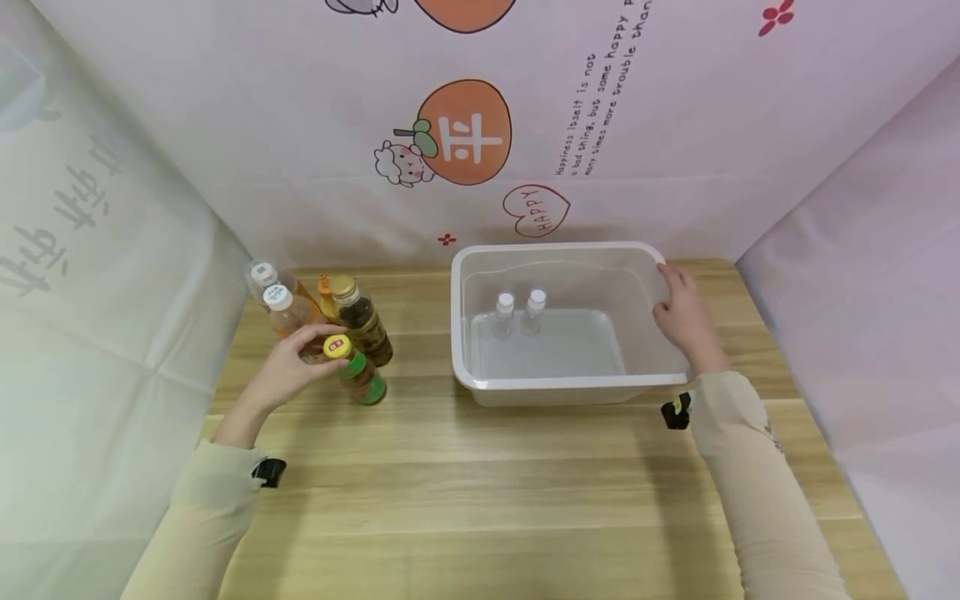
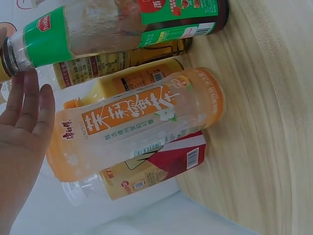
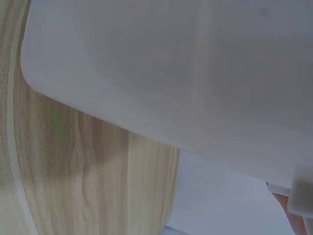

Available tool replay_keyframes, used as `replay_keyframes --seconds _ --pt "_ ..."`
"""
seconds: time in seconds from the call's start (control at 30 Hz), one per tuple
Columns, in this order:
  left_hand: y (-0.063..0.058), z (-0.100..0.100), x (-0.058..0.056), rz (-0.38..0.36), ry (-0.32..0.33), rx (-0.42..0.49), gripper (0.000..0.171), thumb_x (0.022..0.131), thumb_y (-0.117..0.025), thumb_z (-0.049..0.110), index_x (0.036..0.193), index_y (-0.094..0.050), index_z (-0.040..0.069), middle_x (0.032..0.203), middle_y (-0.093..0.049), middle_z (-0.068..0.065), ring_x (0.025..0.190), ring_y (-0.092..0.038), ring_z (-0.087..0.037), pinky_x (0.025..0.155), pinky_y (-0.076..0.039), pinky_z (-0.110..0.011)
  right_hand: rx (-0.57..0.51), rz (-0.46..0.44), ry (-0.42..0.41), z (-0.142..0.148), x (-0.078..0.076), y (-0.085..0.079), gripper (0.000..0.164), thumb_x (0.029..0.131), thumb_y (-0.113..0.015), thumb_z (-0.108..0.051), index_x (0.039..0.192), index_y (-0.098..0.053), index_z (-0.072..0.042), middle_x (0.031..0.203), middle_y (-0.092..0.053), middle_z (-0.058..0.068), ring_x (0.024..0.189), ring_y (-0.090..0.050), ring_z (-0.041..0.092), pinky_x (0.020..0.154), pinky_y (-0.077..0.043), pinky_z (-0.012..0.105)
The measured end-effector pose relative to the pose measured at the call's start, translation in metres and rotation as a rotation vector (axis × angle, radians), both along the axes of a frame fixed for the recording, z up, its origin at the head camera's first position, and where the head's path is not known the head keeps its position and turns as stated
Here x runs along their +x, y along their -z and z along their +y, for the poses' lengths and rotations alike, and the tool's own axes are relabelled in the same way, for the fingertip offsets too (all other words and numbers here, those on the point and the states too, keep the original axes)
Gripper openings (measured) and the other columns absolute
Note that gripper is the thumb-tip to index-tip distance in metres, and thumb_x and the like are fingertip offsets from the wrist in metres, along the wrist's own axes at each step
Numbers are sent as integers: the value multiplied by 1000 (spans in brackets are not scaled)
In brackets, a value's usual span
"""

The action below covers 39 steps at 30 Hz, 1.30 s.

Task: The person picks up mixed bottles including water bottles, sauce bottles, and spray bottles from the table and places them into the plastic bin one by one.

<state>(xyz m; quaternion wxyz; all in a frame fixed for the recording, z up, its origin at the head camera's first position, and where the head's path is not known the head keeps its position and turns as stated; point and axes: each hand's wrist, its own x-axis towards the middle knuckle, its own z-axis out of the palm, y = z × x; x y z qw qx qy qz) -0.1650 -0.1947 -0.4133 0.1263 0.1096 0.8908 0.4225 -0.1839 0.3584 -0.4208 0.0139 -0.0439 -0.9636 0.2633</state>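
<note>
- One yellow-capped glass sauce bottle [image 1: 362, 377], left part of the wood-grain table [image 1: 420, 492], cap end up; whether its base touches the wood, cannot tell.
- Appearance: clear glass, brownish contents, darker red-brown near the base. Cap top bears a red mark. Green neck band carries a small red logo; green lower label has a red patch, food pictures and a white barcode panel.
- Left hand [image 1: 294, 365]: thumb and fingers closed about the bottle's cap and neck, gap no wider than the bottle.
- Beside it: dark bottle with tan cap [image 1: 367, 327], orange-labelled tea bottle [image 2: 142, 125], yellow bottle with orange cap [image 2: 122, 82], red-and-yellow-labelled bottle [image 2: 156, 169].
- Right hand [image 1: 684, 321]: grips the right rim of the white plastic tub [image 1: 562, 384], thumb at the inner side.
- Inside tub: two clear white-capped bottles [image 1: 505, 318], upright, side by side.
</note>
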Motion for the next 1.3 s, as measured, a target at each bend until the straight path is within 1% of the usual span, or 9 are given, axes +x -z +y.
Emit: replay_keyframes --seconds 0.23,0.33,0.57,0.83,0.93,1.03,1.1,1.2,1.3 --pt "4 0 3 -10 -24 30 53 86 -70 33 132 -54 13 123 -59 -11 94 -54 2 78 -49 -18 5 7 -8 0 0 3 67 85 -45 2 148 -22 4 148 -24 34 125 -37 56 102 -34 67" --pt "3 1 5 0 -35 32 53 86 -71 33 131 -55 13 121 -60 -11 96 -54 -1 78 -49 -19 7 19 -10 0 0 4 67 85 -45 3 148 -22 4 147 -25 34 124 -38 57 101 -34 67" --pt "5 2 7 37 -57 13 50 86 -70 33 130 -56 12 122 -61 -12 105 -55 -15 81 -48 -17 11 16 -11 -2 0 6 66 85 -43 3 148 -22 5 146 -25 37 124 -37 57 101 -35 67" --pt "10 7 11 76 -78 29 47 85 -72 29 126 -57 10 119 -63 -12 101 -55 -10 79 -48 -16 16 22 -13 -3 1 7 65 85 -44 3 147 -23 6 145 -26 36 124 -37 57 102 -35 67" --pt "7 10 12 74 -87 40 48 85 -72 30 127 -57 11 121 -63 -11 103 -55 -12 81 -48 -19 15 26 -14 -3 1 6 65 85 -44 4 147 -23 6 145 -26 37 124 -37 57 102 -35 67" --pt "3 15 12 74 -93 59 49 85 -72 30 128 -56 12 122 -62 -10 104 -54 -14 85 -47 -27 8 26 -15 -3 2 4 65 85 -44 5 147 -23 6 145 -26 37 125 -37 57 102 -34 67" --pt "0 18 13 77 -92 74 49 85 -72 30 128 -56 12 122 -61 -8 104 -53 -11 86 -47 -28 3 26 -15 -2 2 4 66 84 -44 5 147 -23 7 145 -25 37 125 -36 57 102 -34 67" --pt "-4 24 14 105 -91 99 48 85 -72 28 127 -57 11 118 -61 -5 101 -53 -4 85 -47 -31 0 23 -15 0 1 3 66 85 -43 4 147 -22 6 146 -24 36 126 -36 57 102 -34 67" --pt "-8 30 14 146 -90 126 46 84 -73 26 125 -58 11 114 -60 1 99 -53 2 84 -48 -29 0 19 -12 1 1 2 66 85 -43 4 148 -21 6 147 -23 36 126 -35 57 102 -34 67"
